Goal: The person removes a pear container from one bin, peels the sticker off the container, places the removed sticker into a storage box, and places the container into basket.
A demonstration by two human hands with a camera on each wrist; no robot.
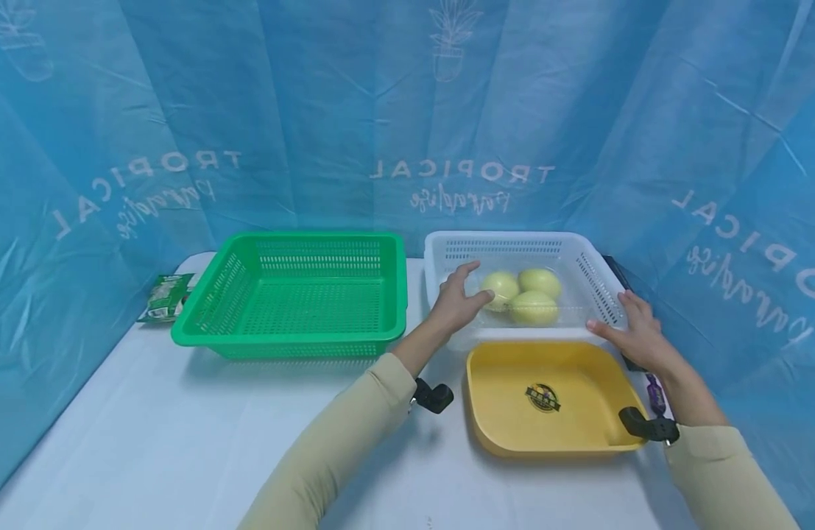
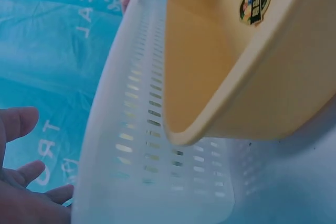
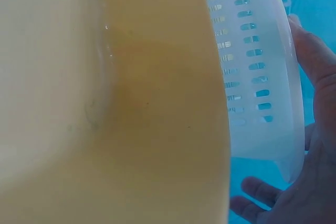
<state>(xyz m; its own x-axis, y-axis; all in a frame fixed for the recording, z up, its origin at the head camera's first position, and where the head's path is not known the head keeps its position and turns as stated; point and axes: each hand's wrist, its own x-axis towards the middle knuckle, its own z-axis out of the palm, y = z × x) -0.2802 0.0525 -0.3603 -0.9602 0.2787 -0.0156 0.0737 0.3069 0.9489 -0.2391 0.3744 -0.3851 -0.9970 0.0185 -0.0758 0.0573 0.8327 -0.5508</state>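
Observation:
A white plastic basket with slotted walls holds three pale yellow-green round fruits under what looks like clear film. My left hand is over the basket's left front part, fingers spread and thumb toward the nearest fruit. In the left wrist view those fingers hold nothing; whether the lowest one touches the rim is unclear. At the right front corner my right hand grips the basket, thumb at the front rim and fingers along the right side. Two lower fingers stand free of it.
Directly before the white basket is a yellow basin with a round sticker. A green basket stands to the left, a green packet beside it. Along the right edge lie a dark object and a purple wrapper. Blue curtains surround the table.

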